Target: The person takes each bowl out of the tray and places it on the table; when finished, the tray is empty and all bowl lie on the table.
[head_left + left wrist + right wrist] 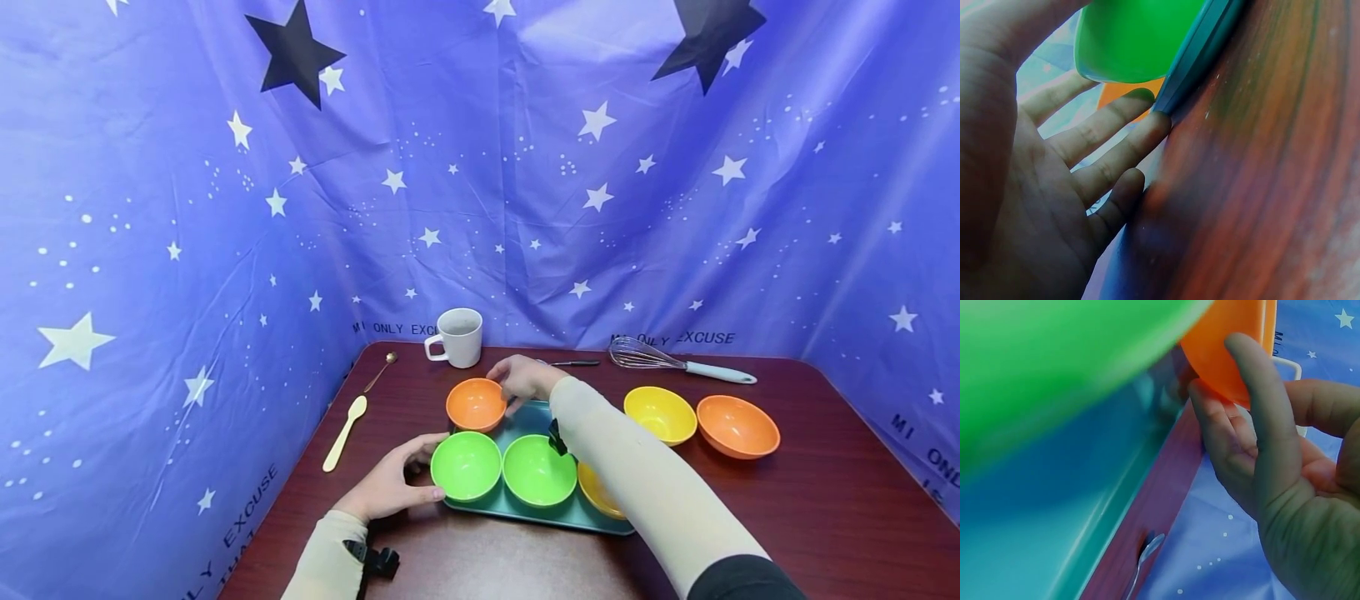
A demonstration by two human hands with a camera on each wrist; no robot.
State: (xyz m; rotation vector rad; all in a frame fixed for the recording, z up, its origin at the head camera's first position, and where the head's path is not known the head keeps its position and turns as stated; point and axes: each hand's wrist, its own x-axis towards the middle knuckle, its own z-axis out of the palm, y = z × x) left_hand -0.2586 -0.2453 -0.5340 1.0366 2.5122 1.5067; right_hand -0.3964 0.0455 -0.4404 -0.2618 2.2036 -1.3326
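Note:
My right hand point(527, 379) is at the right rim of a small orange bowl point(472, 406), over the tray's back left corner. In the right wrist view, fingers point(1213, 419) lie against the orange bowl's point(1213, 353) side and underside, with the thumb partly hidden. My left hand point(393, 479) spreads around the left side of a green bowl point(466, 467), thumb near its front. The left wrist view has its fingers point(1100, 134) nearly straight beside the teal tray's edge point(1194, 56). A second green bowl point(540, 471) and a yellow bowl point(597, 493), partly behind my forearm, sit on the tray.
Right of the tray stand another yellow bowl point(660, 414) and a larger orange bowl point(738, 427). A whisk point(682, 365), a dark-handled utensil point(576, 363) and a white mug point(461, 337) are along the back. A small spoon point(381, 372) and a pale spoon point(346, 432) lie left.

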